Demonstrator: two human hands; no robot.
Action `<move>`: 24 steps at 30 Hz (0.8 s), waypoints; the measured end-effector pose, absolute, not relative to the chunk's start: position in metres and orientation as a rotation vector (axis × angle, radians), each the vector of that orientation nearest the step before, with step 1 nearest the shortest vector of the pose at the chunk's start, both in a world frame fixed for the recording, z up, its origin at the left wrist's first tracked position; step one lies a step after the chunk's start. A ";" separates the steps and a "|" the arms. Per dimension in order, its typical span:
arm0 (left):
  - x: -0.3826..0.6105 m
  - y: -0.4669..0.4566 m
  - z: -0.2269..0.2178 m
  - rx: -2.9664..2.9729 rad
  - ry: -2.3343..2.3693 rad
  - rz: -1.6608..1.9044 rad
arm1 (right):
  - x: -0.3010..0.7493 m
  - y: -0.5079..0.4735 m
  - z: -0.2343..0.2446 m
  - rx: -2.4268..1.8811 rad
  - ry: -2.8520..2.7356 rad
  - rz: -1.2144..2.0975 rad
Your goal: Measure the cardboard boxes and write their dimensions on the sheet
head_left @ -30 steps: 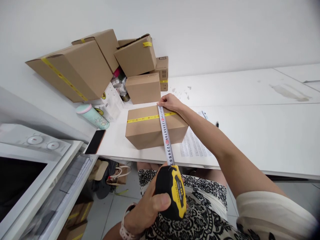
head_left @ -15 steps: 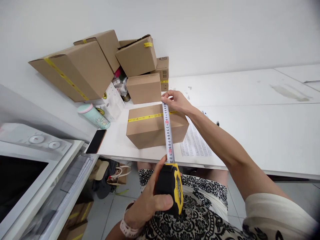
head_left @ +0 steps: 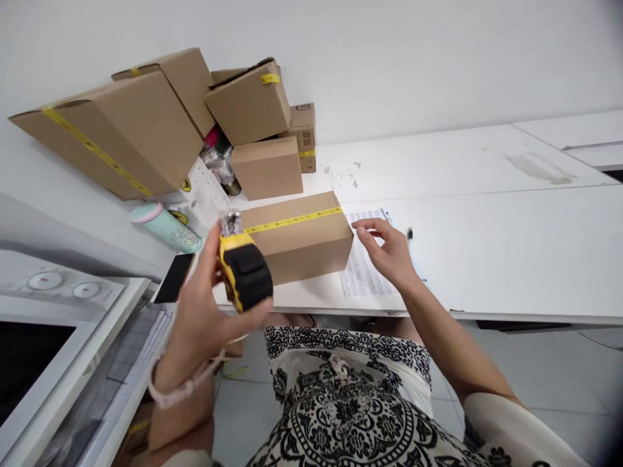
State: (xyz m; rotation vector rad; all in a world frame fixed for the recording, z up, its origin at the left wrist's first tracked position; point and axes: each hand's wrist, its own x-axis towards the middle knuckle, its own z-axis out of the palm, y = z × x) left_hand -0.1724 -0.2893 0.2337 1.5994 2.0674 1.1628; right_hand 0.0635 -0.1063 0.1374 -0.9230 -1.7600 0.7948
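My left hand (head_left: pixel 204 305) is wrapped round a yellow and black tape measure (head_left: pixel 249 275), held up in front of the left end of a cardboard box (head_left: pixel 311 253). A short, blurred piece of the tape shows at its top end. The box lies closed on the white table, with yellow printed tape along its top. Beside the box's right end is my right hand (head_left: pixel 387 253), thumb and forefinger slightly apart, with nothing visible between them. Whether its fingertips touch the box corner is unclear. Under that hand lies a printed sheet (head_left: pixel 365 275).
Several cardboard boxes (head_left: pixel 248 110) are piled at the back left against the wall. A mint green bottle (head_left: pixel 168 227) and a dark phone (head_left: pixel 175 277) lie at the left. A small black object (head_left: pixel 409 233) rests right of the sheet. A white appliance (head_left: pixel 63 285) stands at far left.
The long tape stretched over the box is no longer out. My left hand has moved up and left with the tape measure; my right hand has moved from the box's back edge to its right end.
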 end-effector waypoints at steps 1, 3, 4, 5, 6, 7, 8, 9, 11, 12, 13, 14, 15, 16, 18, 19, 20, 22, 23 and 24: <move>-0.183 -0.277 0.243 1.741 2.217 1.000 | 0.069 -0.101 0.126 -0.988 -1.748 0.787; -0.198 -0.250 0.255 1.946 2.390 0.640 | 0.082 -0.094 0.104 -1.092 -1.756 0.731; -0.203 -0.236 0.258 2.002 2.439 0.493 | 0.089 -0.091 0.095 -1.153 -1.767 0.677; -0.206 -0.224 0.258 2.034 2.471 0.373 | 0.098 -0.089 0.087 -1.231 -1.774 0.610; -0.208 -0.214 0.256 2.051 2.493 0.287 | 0.107 -0.086 0.080 -1.326 -1.775 0.540; -0.208 -0.205 0.254 2.058 2.503 0.221 | 0.117 -0.083 0.073 -1.433 -1.772 0.475; -0.208 -0.199 0.251 2.064 2.509 0.181 | 0.127 -0.080 0.067 -1.544 -1.765 0.420; -0.208 -0.195 0.247 2.067 2.511 0.160 | 0.137 -0.077 0.062 -1.652 -1.756 0.380; -0.207 -0.191 0.242 2.061 2.513 0.150 | 0.154 -0.069 0.051 -1.840 -1.738 0.364; -0.207 -0.190 0.240 2.050 2.518 0.152 | 0.160 -0.064 0.046 -1.920 -1.728 0.383; -0.207 -0.190 0.239 2.042 2.519 0.149 | 0.166 -0.059 0.042 -1.990 -1.717 0.410; -0.207 -0.190 0.237 2.043 2.510 0.139 | 0.170 -0.054 0.038 -2.053 -1.702 0.434; -0.207 -0.189 0.236 2.055 2.492 0.124 | 0.172 -0.049 0.035 -2.107 -1.687 0.447; -0.206 -0.188 0.234 2.075 2.468 0.108 | 0.174 -0.043 0.033 -2.151 -1.674 0.447; -0.205 -0.186 0.231 2.114 2.429 0.084 | 0.173 -0.031 0.031 -2.204 -1.676 0.422; -0.204 -0.185 0.230 2.124 2.417 0.083 | 0.172 -0.025 0.030 -2.215 -1.697 0.411; -0.204 -0.184 0.228 2.128 2.407 0.089 | 0.171 -0.019 0.030 -2.218 -1.730 0.408; -0.204 -0.183 0.226 2.130 2.388 0.116 | 0.169 -0.007 0.029 -2.206 -1.825 0.431; -0.205 -0.182 0.224 2.135 2.375 0.131 | 0.169 -0.002 0.028 -2.193 -1.872 0.450; -0.206 -0.182 0.223 2.147 2.364 0.148 | 0.170 0.002 0.026 -2.172 -1.908 0.466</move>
